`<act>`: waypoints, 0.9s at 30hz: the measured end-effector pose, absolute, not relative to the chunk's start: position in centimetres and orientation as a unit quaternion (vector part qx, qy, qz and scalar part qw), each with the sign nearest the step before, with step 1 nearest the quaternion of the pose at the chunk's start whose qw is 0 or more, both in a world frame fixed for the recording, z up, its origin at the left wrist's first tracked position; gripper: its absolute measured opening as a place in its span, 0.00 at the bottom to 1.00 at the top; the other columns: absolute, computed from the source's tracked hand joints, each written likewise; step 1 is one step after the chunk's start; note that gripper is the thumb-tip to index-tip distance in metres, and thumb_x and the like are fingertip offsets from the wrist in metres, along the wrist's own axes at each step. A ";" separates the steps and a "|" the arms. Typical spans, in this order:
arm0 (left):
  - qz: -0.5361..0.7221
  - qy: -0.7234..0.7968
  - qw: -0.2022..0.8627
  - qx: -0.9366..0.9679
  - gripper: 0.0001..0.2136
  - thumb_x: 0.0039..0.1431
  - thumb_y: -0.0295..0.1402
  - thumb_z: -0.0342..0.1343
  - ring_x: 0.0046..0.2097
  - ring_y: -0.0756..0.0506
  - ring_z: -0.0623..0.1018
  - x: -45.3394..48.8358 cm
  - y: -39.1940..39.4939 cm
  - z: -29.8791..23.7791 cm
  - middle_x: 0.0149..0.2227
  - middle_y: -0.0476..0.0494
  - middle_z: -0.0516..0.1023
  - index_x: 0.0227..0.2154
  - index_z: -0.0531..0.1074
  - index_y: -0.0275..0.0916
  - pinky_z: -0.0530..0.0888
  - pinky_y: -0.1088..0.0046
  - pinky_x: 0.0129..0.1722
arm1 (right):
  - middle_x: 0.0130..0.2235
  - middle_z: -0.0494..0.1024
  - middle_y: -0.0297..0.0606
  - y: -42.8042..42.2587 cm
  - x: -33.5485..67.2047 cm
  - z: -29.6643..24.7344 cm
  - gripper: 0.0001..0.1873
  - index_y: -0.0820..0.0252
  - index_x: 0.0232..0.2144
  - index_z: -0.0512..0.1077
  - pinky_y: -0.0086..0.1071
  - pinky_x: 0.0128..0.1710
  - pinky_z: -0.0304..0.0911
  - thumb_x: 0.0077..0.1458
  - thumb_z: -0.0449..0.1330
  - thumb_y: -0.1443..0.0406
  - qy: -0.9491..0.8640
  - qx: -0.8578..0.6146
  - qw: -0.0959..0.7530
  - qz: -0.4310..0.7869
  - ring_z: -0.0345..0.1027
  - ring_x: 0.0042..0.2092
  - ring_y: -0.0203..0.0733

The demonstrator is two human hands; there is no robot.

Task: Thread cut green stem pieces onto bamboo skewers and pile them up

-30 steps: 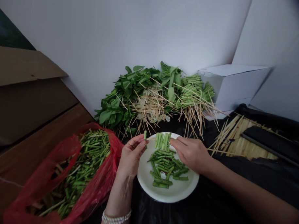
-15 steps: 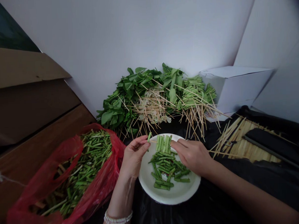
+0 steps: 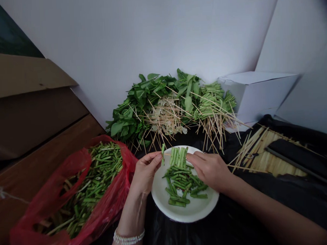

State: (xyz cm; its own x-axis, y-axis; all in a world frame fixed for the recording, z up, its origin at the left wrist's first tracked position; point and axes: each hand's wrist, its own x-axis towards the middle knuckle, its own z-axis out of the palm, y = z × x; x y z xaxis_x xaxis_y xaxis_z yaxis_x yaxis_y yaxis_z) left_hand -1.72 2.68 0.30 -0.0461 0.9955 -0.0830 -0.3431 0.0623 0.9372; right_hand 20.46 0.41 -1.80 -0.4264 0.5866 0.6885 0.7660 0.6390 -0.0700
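A brown cardboard box [image 3: 29, 120] sits on a wooden surface [image 3: 83, 130] at left. A white box [image 3: 267, 95] stands by the pale wall [image 3: 155, 33]; a flat black object [image 3: 293, 154] lies at right.

A: Support?
B: Black sheet [image 3: 170, 236], glossy, creased. What lies beneath it is hidden. Clock centre: bowl [image 3: 188, 212], resting on the sheet.
A: Beyond the bowl?
B: Greens [image 3: 126, 120], heaped, at 11. Pale skewers [image 3: 165, 117] near 12, stick ends spread over the sheet. Stem skewers [image 3: 209, 101], stacked, between 12 and 1. White box [image 3: 261, 97] between 1 and 2, base partly hidden.
A: Sides?
B: Loose sticks [image 3: 263, 151], fanned, between 2 and 3. Red bag [image 3: 107, 199], open, at 9; whether all of it rests on the sheet, cannot tell.
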 end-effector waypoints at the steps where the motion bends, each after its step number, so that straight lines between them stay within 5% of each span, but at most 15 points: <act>1: 0.570 0.437 0.588 0.370 0.13 0.35 0.33 0.74 0.25 0.52 0.76 -1.7 2.7 0.3 0.24 0.47 0.81 0.26 0.80 0.35 0.74 0.77 0.29 | 0.27 0.71 0.34 0.4 20.5 -1.8 0.15 0.63 0.38 0.74 0.27 0.29 0.56 0.60 0.46 0.73 -0.837 -0.404 0.349 -0.124 0.63 0.27 0.33; 27: 0.509 0.452 0.613 0.401 0.13 0.34 0.32 0.74 0.23 0.55 0.74 -2.0 2.7 0.2 0.20 0.49 0.78 0.24 0.80 0.34 0.72 0.82 0.27 | 0.27 0.70 0.34 0.4 20.5 -1.9 0.16 0.63 0.35 0.73 0.28 0.29 0.55 0.61 0.45 0.73 -0.854 -0.402 0.322 -0.076 0.63 0.29 0.34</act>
State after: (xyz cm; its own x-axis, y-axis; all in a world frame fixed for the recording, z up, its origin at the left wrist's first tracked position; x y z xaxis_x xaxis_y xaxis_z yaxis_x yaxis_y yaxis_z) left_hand -1.96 2.73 0.24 0.0738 0.9864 -0.1468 -0.2620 0.1612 0.9515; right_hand 20.55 0.35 -1.86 -0.4688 0.6379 0.6110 0.7360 0.6646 -0.1291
